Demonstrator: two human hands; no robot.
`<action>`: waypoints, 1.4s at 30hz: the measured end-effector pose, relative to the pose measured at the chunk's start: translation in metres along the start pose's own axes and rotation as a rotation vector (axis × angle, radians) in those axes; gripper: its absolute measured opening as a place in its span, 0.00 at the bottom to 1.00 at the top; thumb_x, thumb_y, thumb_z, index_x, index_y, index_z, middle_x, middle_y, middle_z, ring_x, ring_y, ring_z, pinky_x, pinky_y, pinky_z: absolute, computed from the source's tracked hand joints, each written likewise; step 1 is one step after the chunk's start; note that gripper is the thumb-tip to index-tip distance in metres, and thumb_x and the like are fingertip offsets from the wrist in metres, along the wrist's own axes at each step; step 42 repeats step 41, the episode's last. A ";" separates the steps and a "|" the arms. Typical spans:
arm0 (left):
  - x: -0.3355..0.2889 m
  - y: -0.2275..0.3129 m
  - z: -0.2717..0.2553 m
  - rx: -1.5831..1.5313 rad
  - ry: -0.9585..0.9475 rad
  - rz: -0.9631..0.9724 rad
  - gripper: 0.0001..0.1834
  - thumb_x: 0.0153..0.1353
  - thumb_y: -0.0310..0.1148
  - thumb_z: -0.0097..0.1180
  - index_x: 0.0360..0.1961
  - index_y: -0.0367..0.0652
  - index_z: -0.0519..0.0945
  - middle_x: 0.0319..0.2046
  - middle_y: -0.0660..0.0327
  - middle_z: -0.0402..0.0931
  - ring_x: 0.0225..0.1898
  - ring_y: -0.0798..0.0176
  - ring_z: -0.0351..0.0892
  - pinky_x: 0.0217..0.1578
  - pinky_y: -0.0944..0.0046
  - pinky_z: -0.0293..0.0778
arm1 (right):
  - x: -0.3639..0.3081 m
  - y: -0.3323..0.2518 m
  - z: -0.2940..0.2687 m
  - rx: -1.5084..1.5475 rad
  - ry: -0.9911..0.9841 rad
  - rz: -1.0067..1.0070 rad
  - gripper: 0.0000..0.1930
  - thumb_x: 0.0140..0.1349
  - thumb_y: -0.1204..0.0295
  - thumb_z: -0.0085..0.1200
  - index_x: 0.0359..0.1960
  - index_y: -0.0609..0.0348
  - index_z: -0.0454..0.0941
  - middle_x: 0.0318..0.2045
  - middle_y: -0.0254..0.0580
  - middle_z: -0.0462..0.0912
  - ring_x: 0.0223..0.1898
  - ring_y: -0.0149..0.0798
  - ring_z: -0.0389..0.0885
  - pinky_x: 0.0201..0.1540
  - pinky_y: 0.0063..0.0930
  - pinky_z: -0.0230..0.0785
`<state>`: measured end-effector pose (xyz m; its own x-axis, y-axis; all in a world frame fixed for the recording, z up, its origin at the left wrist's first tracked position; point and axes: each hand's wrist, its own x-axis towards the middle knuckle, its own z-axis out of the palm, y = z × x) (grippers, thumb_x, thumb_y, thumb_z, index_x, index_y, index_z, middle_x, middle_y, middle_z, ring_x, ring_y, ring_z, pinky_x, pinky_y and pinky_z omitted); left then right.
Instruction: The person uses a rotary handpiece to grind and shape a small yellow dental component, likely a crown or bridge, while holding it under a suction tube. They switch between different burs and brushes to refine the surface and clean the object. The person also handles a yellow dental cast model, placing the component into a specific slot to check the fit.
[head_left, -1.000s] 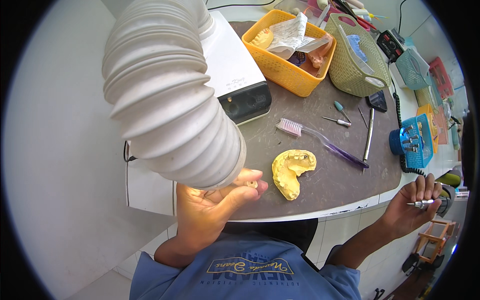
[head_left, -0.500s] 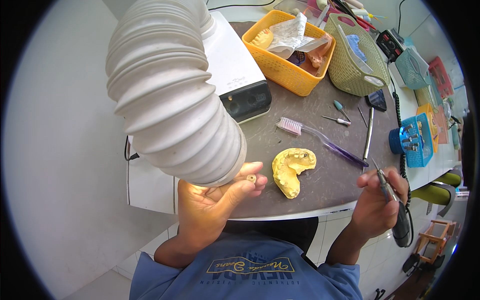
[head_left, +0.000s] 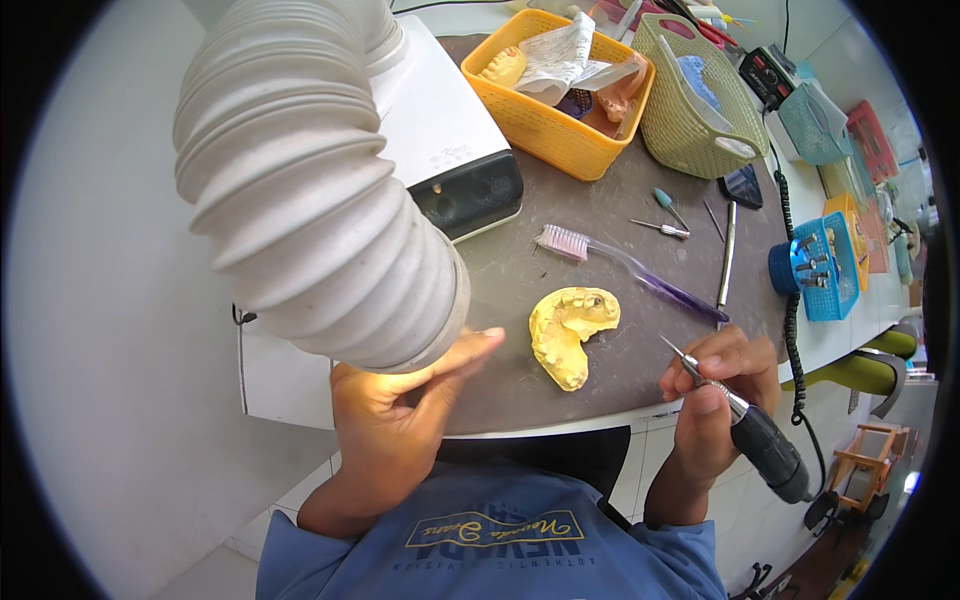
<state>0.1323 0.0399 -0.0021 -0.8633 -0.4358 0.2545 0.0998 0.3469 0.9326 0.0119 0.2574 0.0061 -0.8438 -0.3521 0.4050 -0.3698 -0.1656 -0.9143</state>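
My left hand (head_left: 395, 415) is just below the mouth of a ribbed white hose (head_left: 320, 220), lit by bright light. Its thumb presses toward the index finger, which points right; the other fingers and anything between them are hidden. In my right hand (head_left: 715, 400) is a rotary handpiece (head_left: 770, 450) with a dark body, metal nose and thin bur, its tip pointing up and left. Between both hands a yellow dental cast (head_left: 560, 345), curved like an arch, lies on the grey-brown mat (head_left: 490, 390). A toothbrush (head_left: 640, 270) with a clear purple handle lies behind it.
A white box-shaped unit (head_left: 445, 130) stands behind the hose. Farther back are an orange basket (head_left: 560, 150) with casts and paper and a green basket (head_left: 690, 150). Small tools (head_left: 660, 229) and a metal rod (head_left: 727, 255) lie right. A coiled cord (head_left: 790, 340) hangs past the right edge.
My left hand has turned, and the small tan piece with a hole that it held is out of sight. The handpiece has swung left toward the cast, its tip pointing more leftward.
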 end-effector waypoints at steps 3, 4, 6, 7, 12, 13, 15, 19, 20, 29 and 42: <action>0.001 -0.002 0.000 0.327 0.080 0.095 0.13 0.56 0.17 0.64 0.43 0.35 0.86 0.32 0.58 0.83 0.34 0.67 0.80 0.38 0.69 0.76 | -0.003 -0.004 -0.008 0.009 0.012 0.023 0.14 0.59 0.65 0.64 0.35 0.62 0.74 0.25 0.44 0.78 0.24 0.30 0.78 0.28 0.18 0.69; 0.001 -0.001 0.001 0.407 0.099 0.077 0.14 0.54 0.17 0.66 0.44 0.37 0.85 0.31 0.60 0.83 0.33 0.68 0.79 0.37 0.70 0.74 | -0.004 -0.005 -0.010 0.009 0.019 0.041 0.14 0.59 0.65 0.63 0.34 0.63 0.74 0.24 0.44 0.77 0.23 0.30 0.78 0.27 0.18 0.69; 0.001 -0.002 0.001 0.528 0.118 0.049 0.18 0.52 0.19 0.68 0.46 0.39 0.85 0.30 0.63 0.84 0.32 0.69 0.77 0.36 0.70 0.72 | -0.008 -0.009 -0.016 0.011 0.031 0.076 0.15 0.59 0.64 0.63 0.33 0.63 0.75 0.23 0.44 0.77 0.21 0.30 0.77 0.25 0.18 0.69; -0.001 -0.004 0.001 0.567 0.118 0.039 0.20 0.51 0.20 0.69 0.48 0.40 0.84 0.30 0.64 0.84 0.31 0.70 0.76 0.36 0.70 0.71 | -0.010 -0.010 -0.019 0.020 0.018 0.084 0.15 0.59 0.63 0.63 0.33 0.63 0.74 0.22 0.44 0.77 0.20 0.30 0.77 0.24 0.18 0.68; 0.001 0.000 -0.003 0.597 0.073 -0.023 0.26 0.48 0.21 0.70 0.52 0.42 0.82 0.31 0.65 0.84 0.31 0.69 0.72 0.36 0.68 0.68 | -0.021 -0.011 -0.036 0.050 -0.034 0.090 0.16 0.60 0.63 0.62 0.31 0.65 0.74 0.20 0.45 0.77 0.17 0.29 0.76 0.21 0.17 0.67; 0.001 0.001 -0.004 0.572 0.074 -0.013 0.26 0.48 0.21 0.71 0.52 0.42 0.82 0.31 0.65 0.84 0.31 0.69 0.72 0.36 0.68 0.69 | -0.022 -0.011 -0.040 0.049 -0.038 0.086 0.16 0.60 0.63 0.62 0.31 0.65 0.74 0.20 0.45 0.77 0.17 0.29 0.76 0.21 0.17 0.67; 0.001 0.002 -0.005 0.554 0.070 -0.007 0.26 0.48 0.22 0.71 0.51 0.42 0.82 0.32 0.65 0.84 0.32 0.68 0.73 0.37 0.68 0.69 | -0.025 -0.010 -0.047 0.045 -0.045 0.080 0.15 0.61 0.63 0.61 0.31 0.65 0.74 0.19 0.44 0.77 0.17 0.28 0.75 0.20 0.17 0.67; -0.005 0.002 -0.008 0.567 0.072 -0.071 0.25 0.48 0.22 0.72 0.50 0.41 0.83 0.36 0.62 0.85 0.34 0.66 0.75 0.40 0.66 0.72 | -0.031 -0.012 -0.051 0.071 -0.028 0.098 0.15 0.61 0.63 0.61 0.31 0.65 0.75 0.19 0.44 0.77 0.17 0.28 0.75 0.21 0.17 0.67; -0.007 0.002 -0.007 0.566 0.079 -0.099 0.24 0.48 0.22 0.72 0.50 0.41 0.83 0.37 0.61 0.85 0.35 0.65 0.76 0.41 0.66 0.72 | -0.033 -0.012 -0.051 0.074 -0.031 0.104 0.15 0.60 0.63 0.61 0.31 0.65 0.75 0.19 0.44 0.77 0.17 0.28 0.75 0.21 0.17 0.67; -0.018 0.003 0.012 0.597 0.277 0.145 0.17 0.50 0.25 0.68 0.44 0.41 0.84 0.39 0.57 0.81 0.38 0.54 0.80 0.38 0.59 0.75 | -0.046 -0.019 -0.042 0.042 0.024 0.162 0.12 0.57 0.67 0.61 0.30 0.65 0.74 0.19 0.44 0.78 0.18 0.29 0.77 0.24 0.17 0.69; -0.020 0.029 0.133 0.086 -0.232 0.838 0.25 0.64 0.36 0.49 0.63 0.44 0.71 0.64 0.48 0.67 0.65 0.44 0.68 0.65 0.45 0.66 | -0.085 -0.034 -0.070 0.140 0.024 0.336 0.15 0.55 0.62 0.62 0.21 0.58 0.70 0.16 0.36 0.71 0.17 0.26 0.68 0.20 0.20 0.58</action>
